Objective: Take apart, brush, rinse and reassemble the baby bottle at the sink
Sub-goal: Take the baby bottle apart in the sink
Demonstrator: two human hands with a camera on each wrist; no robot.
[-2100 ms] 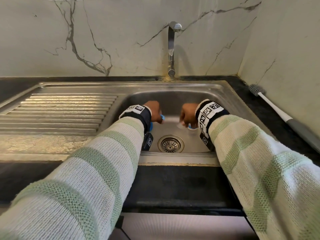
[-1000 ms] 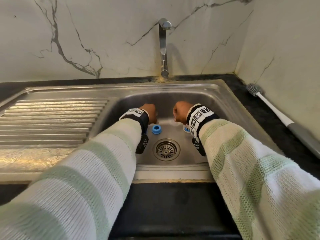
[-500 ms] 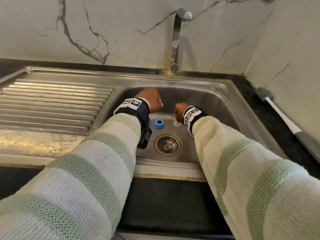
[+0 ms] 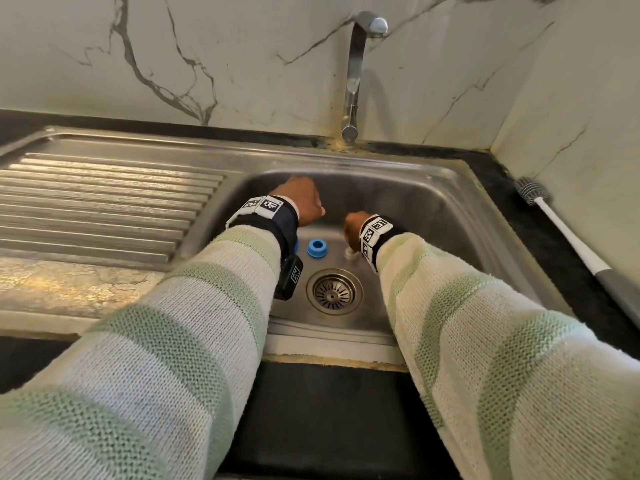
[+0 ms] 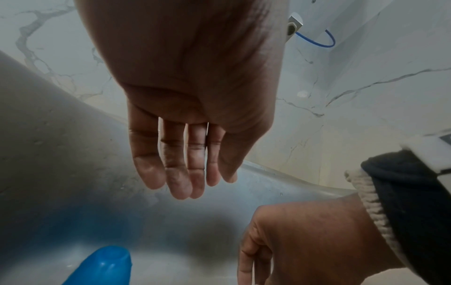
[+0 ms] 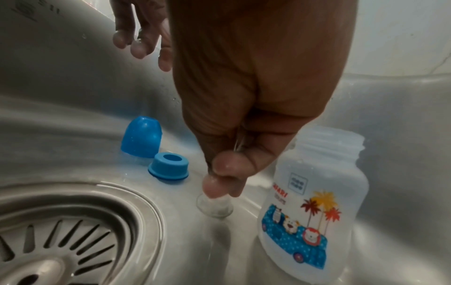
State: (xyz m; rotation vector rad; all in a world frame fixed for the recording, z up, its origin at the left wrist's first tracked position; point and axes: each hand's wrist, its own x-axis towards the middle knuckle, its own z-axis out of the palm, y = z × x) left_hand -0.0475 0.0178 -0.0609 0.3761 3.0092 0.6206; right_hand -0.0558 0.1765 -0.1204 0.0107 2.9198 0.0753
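The baby bottle lies in parts on the sink floor. In the right wrist view the white printed bottle body [image 6: 317,192] stands upright and open-mouthed, with the blue cap [image 6: 142,137] and the blue collar ring [image 6: 169,165] to its left. My right hand [image 6: 219,183] pinches the tip of the clear nipple [image 6: 214,206], whose base rests on the steel between ring and bottle. My left hand [image 5: 190,183] hangs empty with straight fingers above the basin's back left. From the head view I see the collar ring [image 4: 317,248], left hand [image 4: 304,199] and right hand [image 4: 351,226].
The drain strainer [image 4: 334,291] sits just in front of the parts. A faucet [image 4: 356,74] stands behind the basin with no water running. A bottle brush [image 4: 568,237] lies on the dark counter at right. The ribbed drainboard [image 4: 104,202] is at left.
The left hand let go of the collar ring, which now sits in the sink, and rose toward the back wall. The right hand lowered the nipple onto the sink floor.
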